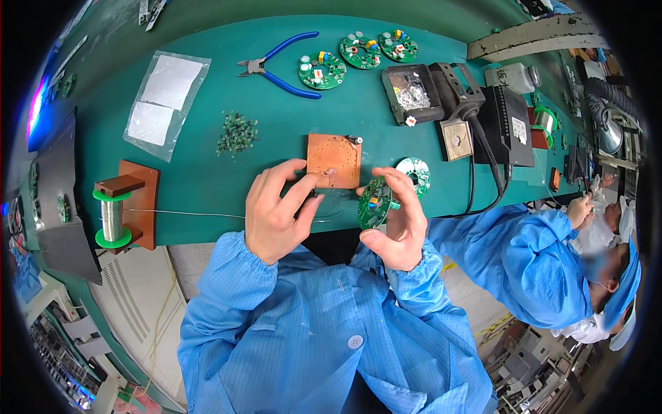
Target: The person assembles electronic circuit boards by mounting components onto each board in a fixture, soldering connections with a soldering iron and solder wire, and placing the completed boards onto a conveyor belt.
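My right hand [400, 231] holds a round green circuit board [374, 203] on edge between thumb and fingers; small parts, one of them yellow, stand on its face. Just left of it lies a square copper-coloured fixture plate [334, 160] with small holes and a metal knob at its upper right corner. My left hand [281, 210] rests at the plate's left side and lower left corner. Its thumb and index finger close on a small dark piece there, too hidden to name. Behind my right fingers, a pale round board [416, 174] lies on the mat.
Solder wire runs from a spool [112, 221] at left toward my left hand. Beyond are a pile of small green parts [237, 133], blue-handled cutters [283, 67], round boards [322, 71] and a bagged paper [165, 103]. A soldering station [500, 127] stands right, near a co-worker [545, 269].
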`<state>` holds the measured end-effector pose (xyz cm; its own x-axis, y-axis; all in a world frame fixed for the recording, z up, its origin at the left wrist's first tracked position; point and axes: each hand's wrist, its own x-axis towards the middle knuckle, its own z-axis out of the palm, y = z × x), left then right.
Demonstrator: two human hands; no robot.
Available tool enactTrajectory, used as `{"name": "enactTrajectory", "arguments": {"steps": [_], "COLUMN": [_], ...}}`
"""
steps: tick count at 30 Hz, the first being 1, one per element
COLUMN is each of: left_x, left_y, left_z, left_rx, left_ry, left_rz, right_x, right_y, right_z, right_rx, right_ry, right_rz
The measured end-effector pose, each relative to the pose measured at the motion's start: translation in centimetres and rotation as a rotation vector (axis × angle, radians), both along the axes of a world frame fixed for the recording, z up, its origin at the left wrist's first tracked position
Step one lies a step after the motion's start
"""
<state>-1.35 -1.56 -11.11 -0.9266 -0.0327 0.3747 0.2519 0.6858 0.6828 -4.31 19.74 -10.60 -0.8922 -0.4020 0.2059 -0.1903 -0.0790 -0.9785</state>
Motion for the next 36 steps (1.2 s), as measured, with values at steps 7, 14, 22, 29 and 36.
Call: {"name": "enactTrajectory", "arguments": {"steps": [7,14,22,29,36], "left_x": [-0.2,-0.1,0.0,-0.7,-0.5], "left_y": [0.0,1.0,1.3,1.4,1.5], "left_z": [0.0,0.2,0.4,0.3,-0.1], "left_rx": [-0.072,0.166,0.212,0.255,0.300], "left_ry": [-0.002,0.045,0.068,0.145,0.151], "left_rz": [-0.002,0.018,-0.005,0.026,0.042], "right_x": [-0.3,-0.5,-0.8,-3.5,-5.5], "right_y": [-0.1,0.1,0.3,0.2,-1.2], "right_z": [0.3,1.1,2.6,3.4,5.8], "right_rx": [-0.006,0.026,0.199,0.430,0.676], "right_ry": [-0.008,0.086,-0.039,0.190,0.362], "right_rz": [0.008,0.008,0.019,0.061,0.138]}}
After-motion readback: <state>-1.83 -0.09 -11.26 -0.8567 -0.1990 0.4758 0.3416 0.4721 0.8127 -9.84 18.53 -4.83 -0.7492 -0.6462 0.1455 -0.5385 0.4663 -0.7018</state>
